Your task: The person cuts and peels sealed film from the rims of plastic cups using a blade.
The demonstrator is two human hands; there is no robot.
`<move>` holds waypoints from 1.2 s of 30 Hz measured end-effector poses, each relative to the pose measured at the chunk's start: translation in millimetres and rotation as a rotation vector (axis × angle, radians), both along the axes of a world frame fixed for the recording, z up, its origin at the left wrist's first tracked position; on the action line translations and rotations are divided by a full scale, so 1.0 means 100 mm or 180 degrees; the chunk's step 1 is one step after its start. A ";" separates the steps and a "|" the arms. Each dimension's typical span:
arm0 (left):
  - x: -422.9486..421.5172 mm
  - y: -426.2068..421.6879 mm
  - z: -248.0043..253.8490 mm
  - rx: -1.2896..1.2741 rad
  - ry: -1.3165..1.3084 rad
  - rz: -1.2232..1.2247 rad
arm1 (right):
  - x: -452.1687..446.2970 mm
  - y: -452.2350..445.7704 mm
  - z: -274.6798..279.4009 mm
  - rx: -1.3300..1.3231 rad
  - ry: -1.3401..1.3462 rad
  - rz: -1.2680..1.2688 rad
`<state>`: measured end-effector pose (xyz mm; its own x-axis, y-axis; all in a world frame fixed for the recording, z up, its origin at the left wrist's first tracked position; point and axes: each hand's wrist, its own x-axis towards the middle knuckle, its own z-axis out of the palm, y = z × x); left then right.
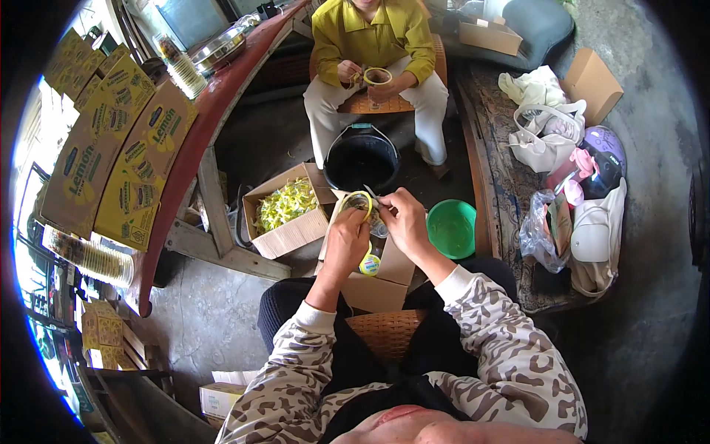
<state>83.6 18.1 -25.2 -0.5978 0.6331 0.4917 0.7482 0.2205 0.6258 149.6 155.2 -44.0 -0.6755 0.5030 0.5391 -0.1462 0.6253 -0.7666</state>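
Observation:
My left hand (347, 240) is closed around a plastic cup (369, 206) with a yellow rim, its open mouth tilted up. Close against that rim, my right hand (401, 219) pinches a thin, dark, blade-like tool (367, 190); its exact kind is too small to make out. Below both hands is an open cardboard box (376, 293) between my knees, holding a yellow-rimmed cup with a printed lid (369, 265). Just ahead stands a black bucket (362, 159). To the left, another carton (277, 243) is filled with yellow strips (285, 207).
A green basin (451, 229) sits right of my box. Opposite me, a seated person (375, 44) holds a yellow-rimmed cup (378, 76). Lemon-printed cartons (122, 155) and stacked cups (89, 257) line the red-edged table (177, 159). Bags (551, 129) and a cap lie on the right bench (492, 159).

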 end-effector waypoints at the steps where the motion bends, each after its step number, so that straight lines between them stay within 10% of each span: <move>1: -0.02 -0.01 0.00 -0.0009 -0.0058 0.0080 | 0.00 0.00 0.01 0.0010 0.0005 0.0012; 9: -0.16 -0.16 0.22 0.0054 -0.1481 0.0302 | 0.01 0.13 0.03 -0.0007 -0.0011 -0.0014; 20: -0.42 -0.30 0.32 -0.0176 -0.0118 0.0441 | -0.03 0.43 -0.21 0.0133 -0.0868 -0.0015; 36: -0.69 -0.46 0.43 0.0558 -0.0160 0.0633 | -0.35 0.76 -2.18 0.0091 -0.2739 -0.0301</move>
